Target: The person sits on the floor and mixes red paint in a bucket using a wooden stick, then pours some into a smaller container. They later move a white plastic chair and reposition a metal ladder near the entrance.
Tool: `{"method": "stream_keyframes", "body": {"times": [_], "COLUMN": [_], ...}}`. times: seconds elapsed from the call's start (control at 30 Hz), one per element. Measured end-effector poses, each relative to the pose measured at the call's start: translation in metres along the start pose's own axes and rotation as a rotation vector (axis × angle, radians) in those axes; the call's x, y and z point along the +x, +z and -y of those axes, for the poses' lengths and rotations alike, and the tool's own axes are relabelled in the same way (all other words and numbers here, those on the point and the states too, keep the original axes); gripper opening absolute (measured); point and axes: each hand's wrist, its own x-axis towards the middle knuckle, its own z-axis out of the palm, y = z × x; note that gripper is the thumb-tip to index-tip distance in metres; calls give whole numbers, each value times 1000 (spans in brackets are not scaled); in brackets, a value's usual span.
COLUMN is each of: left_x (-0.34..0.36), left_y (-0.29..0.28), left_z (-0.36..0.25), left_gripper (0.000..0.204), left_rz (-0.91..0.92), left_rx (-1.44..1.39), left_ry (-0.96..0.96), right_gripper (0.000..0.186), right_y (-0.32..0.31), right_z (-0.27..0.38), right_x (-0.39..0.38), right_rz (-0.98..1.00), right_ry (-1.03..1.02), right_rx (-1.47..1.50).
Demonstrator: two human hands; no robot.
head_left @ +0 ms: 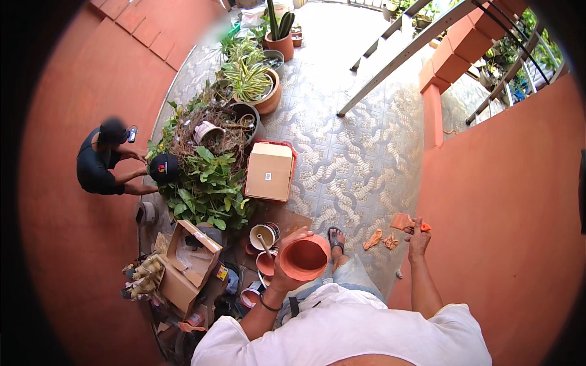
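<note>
My left hand is closed on the side of a terracotta-coloured flowerpot, held in front of my body with its round mouth tilted up. Off to the right, my right hand grips a paintbrush, its wide head coated in orange-red and pointing left, apart from the pot. Below and left of the pot are open paint buckets, one with a stick standing in it. Crumpled orange cloths lie on the patterned floor between my foot and the brush.
Leafy plants and potted plants line the left side, beside a cardboard box. An opened carton stands lower left. Another person bends over the plants. A ladder reaches in at upper right, near a red wall.
</note>
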Motion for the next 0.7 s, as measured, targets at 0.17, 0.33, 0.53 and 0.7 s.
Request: {"method": "stream_keyframes", "body": {"times": [0.17,0.33,0.53,0.7], "left_x": [114,223,416,598], "left_y": [4,-4,-25,-42], "left_z": [18,56,111,130], "left_gripper": [99,96,96,104], "left_rz": [24,-45,18,190], "left_rx": [24,-106,-77,-117], "left_ry": [-19,-292,-223,-301], "right_gripper": [47,28,26,35], "right_y": [34,108,241,349], "right_z": [85,134,226,332], "right_x": [60,126,226,290], "right_rz": [-129,-97,-12,203], "right_ry": [164,89,-35,-112], "right_rx": [533,573,431,240]}}
